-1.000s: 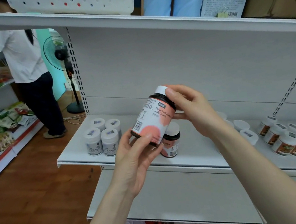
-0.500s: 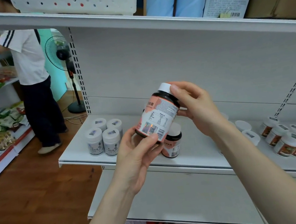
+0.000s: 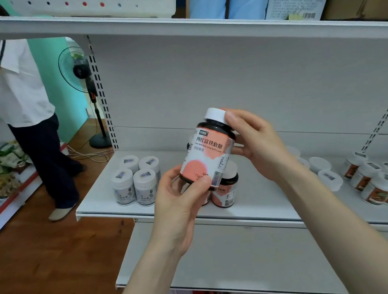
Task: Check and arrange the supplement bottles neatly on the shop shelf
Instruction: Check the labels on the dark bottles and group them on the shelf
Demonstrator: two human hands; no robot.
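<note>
From the head view, a dark supplement bottle (image 3: pixel 210 154) with a pink-and-white label is held up in front of the shelf (image 3: pixel 257 202), tilted a little. The left hand (image 3: pixel 183 202) grips its base, and the right hand (image 3: pixel 256 143) curls around its shoulder and white cap (image 3: pixel 214 114). What is inside it can't be made out. Just behind stands a matching bottle (image 3: pixel 225 189). Four white jars (image 3: pixel 136 181) cluster at the shelf's left end, and brown-labelled jars (image 3: pixel 377 182) sit at the right.
</note>
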